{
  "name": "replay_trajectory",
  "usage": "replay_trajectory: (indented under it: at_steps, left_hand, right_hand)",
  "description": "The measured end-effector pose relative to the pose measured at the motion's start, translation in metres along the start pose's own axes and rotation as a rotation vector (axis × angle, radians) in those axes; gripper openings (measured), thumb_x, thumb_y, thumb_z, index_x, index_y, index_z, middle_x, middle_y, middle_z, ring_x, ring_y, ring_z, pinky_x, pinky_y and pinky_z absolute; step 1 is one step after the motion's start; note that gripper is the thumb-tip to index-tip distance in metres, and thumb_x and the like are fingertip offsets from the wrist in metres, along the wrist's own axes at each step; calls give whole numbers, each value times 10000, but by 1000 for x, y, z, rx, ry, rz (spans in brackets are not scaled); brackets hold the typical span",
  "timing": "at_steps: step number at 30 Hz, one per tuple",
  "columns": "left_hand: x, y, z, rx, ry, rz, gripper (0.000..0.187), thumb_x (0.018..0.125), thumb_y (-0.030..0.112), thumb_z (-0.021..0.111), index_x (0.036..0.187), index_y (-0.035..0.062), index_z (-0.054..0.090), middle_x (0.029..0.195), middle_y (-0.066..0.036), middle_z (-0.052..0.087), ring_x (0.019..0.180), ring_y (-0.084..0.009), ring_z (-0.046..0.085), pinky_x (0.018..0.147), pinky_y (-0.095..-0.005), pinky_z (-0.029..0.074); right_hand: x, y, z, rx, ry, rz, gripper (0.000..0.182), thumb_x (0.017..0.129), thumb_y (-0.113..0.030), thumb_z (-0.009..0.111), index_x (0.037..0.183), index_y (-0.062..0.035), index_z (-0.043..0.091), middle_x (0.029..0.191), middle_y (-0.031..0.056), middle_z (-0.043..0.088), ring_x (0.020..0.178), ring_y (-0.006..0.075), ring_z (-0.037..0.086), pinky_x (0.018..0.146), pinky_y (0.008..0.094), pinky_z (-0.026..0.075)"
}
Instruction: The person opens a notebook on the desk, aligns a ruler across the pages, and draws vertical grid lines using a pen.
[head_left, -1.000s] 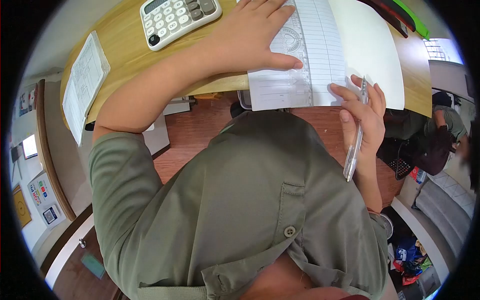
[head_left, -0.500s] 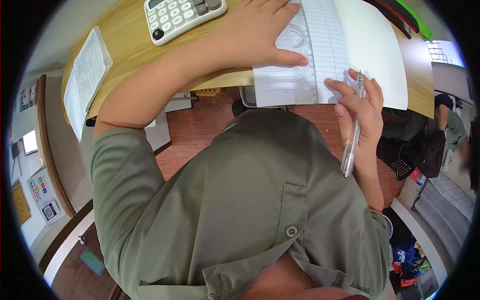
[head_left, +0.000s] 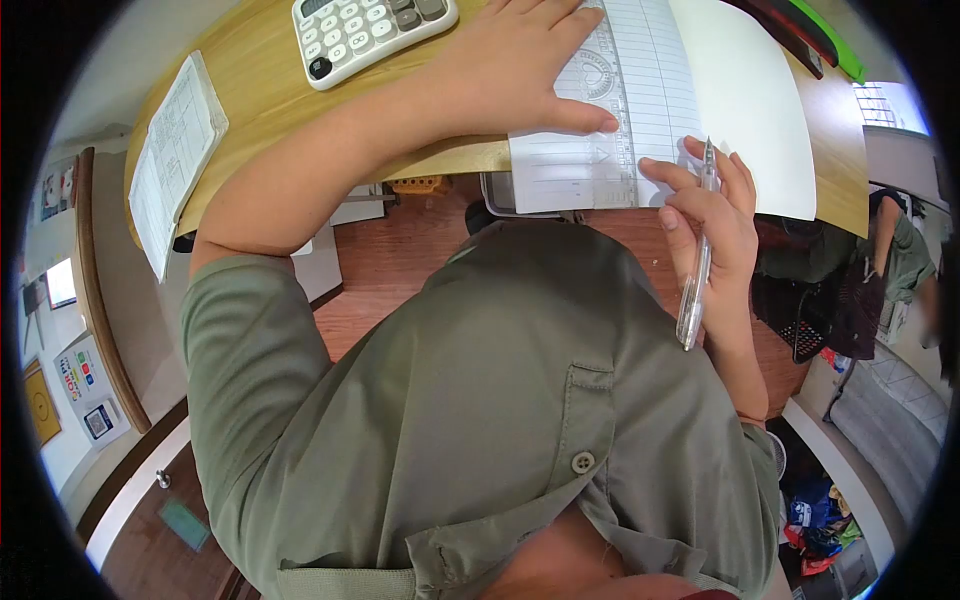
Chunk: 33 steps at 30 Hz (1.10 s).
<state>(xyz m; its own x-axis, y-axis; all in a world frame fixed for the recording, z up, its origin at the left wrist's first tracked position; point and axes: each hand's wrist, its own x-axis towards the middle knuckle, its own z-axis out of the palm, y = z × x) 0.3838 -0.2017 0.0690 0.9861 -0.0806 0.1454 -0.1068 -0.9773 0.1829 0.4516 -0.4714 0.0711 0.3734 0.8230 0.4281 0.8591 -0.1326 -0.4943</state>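
Note:
A clear plastic ruler (head_left: 614,160) lies lengthwise over the lined page (head_left: 658,75) of an open notebook, whose blank white page (head_left: 765,110) is to the right. My left hand (head_left: 515,75) rests flat on the page's left side, fingers spread and thumb on the ruler. A transparent pen (head_left: 697,270) is in my right hand (head_left: 722,225), held between thumb and fingers, with one end pointing away from me and the other toward my body. The fingertips of this hand are near the ruler's right edge, over the lower part of the page.
A white calculator (head_left: 370,35) sits at the back left of the wooden desk (head_left: 260,75). A stack of printed papers (head_left: 180,150) hangs over the left edge. A black and green object (head_left: 825,35) lies at the back right. Farther right, another person (head_left: 905,245) is partly visible.
My right hand has shifted slightly left with the pen, closer to the ruler. My left hand stays pressed on the ruler and page.

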Motion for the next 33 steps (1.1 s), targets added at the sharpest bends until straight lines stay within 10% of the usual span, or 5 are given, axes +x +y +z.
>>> replay_trajectory:
  at_steps: [28, 33]
  left_hand:
    - [-3, 0, 12, -19, 164, -5, 967, 794, 636, 685, 1444, -37, 438, 1544, -267, 365, 1453, -442, 309, 1185, -529, 264]
    - [-1, 1, 2, -10, 108, -8, 966, 791, 595, 700, 1458, -40, 412, 1560, -275, 336, 1462, -454, 286, 1189, -531, 251]
  right_hand:
    - [1, -1, 2, -3, 13, -19, 107, 844, -116, 714, 903, -103, 627, 1113, 14, 733, 1209, 351, 569, 1123, 546, 252]
    - [19, -1, -1, 347, 220, 134, 349, 1004, -359, 580, 1132, -43, 656, 1164, 116, 701, 1188, 322, 586, 1065, 444, 393]
